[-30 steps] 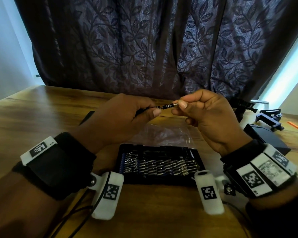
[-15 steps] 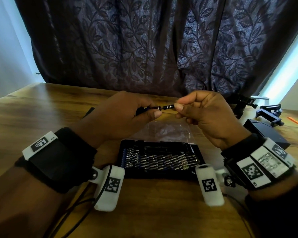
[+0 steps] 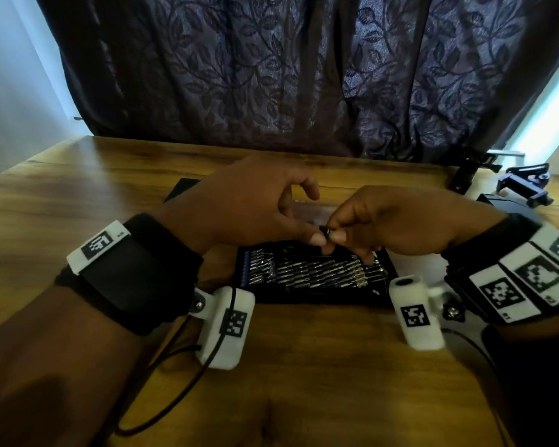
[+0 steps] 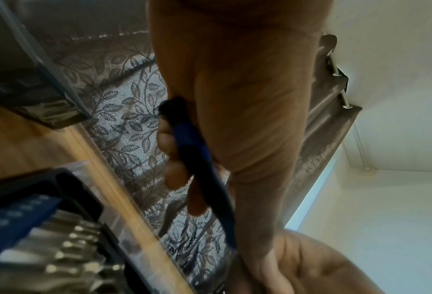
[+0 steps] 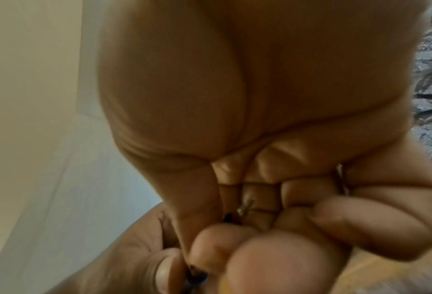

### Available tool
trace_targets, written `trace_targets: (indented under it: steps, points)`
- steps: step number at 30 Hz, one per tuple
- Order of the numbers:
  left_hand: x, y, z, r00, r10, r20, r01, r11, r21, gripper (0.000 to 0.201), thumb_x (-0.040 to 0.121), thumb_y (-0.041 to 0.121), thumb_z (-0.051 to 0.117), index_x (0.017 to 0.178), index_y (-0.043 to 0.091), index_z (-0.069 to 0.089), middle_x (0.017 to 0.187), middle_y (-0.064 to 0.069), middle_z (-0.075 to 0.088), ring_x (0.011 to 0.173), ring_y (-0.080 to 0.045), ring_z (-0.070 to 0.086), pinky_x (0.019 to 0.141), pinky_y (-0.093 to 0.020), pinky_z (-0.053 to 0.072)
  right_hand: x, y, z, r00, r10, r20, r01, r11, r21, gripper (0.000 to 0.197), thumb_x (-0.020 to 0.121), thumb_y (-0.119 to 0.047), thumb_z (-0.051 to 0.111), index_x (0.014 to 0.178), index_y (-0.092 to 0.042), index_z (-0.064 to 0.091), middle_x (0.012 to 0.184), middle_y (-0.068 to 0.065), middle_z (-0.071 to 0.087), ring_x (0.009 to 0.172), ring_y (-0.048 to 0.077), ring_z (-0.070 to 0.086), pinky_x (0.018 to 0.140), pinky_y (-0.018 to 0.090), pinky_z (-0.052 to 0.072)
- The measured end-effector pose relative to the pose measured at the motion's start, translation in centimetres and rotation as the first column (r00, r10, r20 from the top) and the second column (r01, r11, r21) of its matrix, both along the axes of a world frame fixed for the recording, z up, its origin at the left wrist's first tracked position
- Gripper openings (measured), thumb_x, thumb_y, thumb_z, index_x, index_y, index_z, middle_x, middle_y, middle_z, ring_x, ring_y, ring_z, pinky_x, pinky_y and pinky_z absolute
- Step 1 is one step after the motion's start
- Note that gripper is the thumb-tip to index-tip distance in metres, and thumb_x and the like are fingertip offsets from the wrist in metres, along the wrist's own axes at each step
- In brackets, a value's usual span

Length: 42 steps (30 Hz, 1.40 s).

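Open bit case [image 3: 310,279] is lying on the desk [image 3: 304,366], right under both hands. Above it the right hand [image 3: 391,221] grip is pinching a small bit [image 5: 245,204] at the nose of the screwdriver [image 4: 199,165]. The left hand [image 3: 249,208] grip is wrapping the handle. Risk as I'm reading it: fingertips are hiding the socket, so the bit may be going in skewed, slipping out and dropping among the case rows. Screwdriver long axis is running roughly level, left-right, nose pointing at the right hand.
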<state>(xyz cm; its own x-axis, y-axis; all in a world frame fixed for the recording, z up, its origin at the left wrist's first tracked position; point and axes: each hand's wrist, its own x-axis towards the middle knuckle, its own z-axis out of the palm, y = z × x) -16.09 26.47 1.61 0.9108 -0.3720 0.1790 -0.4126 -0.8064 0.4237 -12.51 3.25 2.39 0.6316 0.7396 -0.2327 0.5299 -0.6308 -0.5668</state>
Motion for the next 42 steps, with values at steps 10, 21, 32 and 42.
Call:
trace_targets:
  steps: [10, 21, 32, 42]
  points:
    - [2.6, 8.5, -0.2, 0.849, 0.447, -0.282, -0.353, 0.877, 0.326, 0.119, 0.041, 0.064, 0.096, 0.146, 0.037, 0.048, 0.138, 0.006, 0.058, 0.125, -0.022, 0.056, 0.102, -0.034, 0.045, 2.2, -0.7, -1.9, 0.795, -0.197, -0.574, 0.396, 0.885, 0.245, 0.032, 0.088, -0.024, 0.059, 0.116, -0.009, 0.061, 0.081, 0.015, 0.073, 0.061, 0.021, 0.070, 0.048, 0.021, 0.039]
    - [3.8, 10.1, -1.0, 0.736, 0.572, -0.361, -0.444, 0.811, 0.380, 0.102, 0.035, 0.049, 0.101, 0.128, 0.030, 0.063, 0.121, -0.002, 0.070, 0.109, -0.025, 0.064, 0.099, -0.047, 0.053, 2.6, -0.4, -2.6, 0.757, -0.244, -0.606, 0.492, 0.824, 0.282, 0.039, 0.073, -0.018, 0.073, 0.109, -0.007, 0.063, 0.078, 0.002, 0.053, 0.056, 0.007, 0.039, 0.042, 0.016, 0.019]
    - [0.9, 5.3, 0.7, 0.876, 0.236, -0.421, -0.377, 0.880, -0.290, 0.113, 0.030, 0.032, 0.101, 0.133, 0.040, 0.056, 0.119, 0.004, 0.071, 0.108, -0.018, 0.069, 0.093, -0.045, 0.060, 0.8, -0.1, -0.8, 0.737, -0.255, -0.627, 0.599, 0.676, 0.430, 0.016, 0.075, -0.017, 0.071, 0.089, -0.019, 0.063, 0.072, -0.001, 0.059, 0.055, 0.010, 0.049, 0.042, 0.016, 0.021]
    - [-0.9, 0.9, 1.1, 0.863, -0.161, -0.479, -0.165, 0.806, -0.568, 0.115, 0.040, 0.014, 0.097, 0.141, 0.042, 0.049, 0.124, 0.009, 0.071, 0.109, -0.009, 0.072, 0.085, -0.032, 0.062, -1.3, 0.7, -2.4, 0.727, -0.261, -0.635, 0.676, 0.434, 0.596, 0.015, 0.095, -0.027, 0.061, 0.094, -0.015, 0.069, 0.075, 0.005, 0.065, 0.068, 0.017, 0.067, 0.050, 0.020, 0.033]
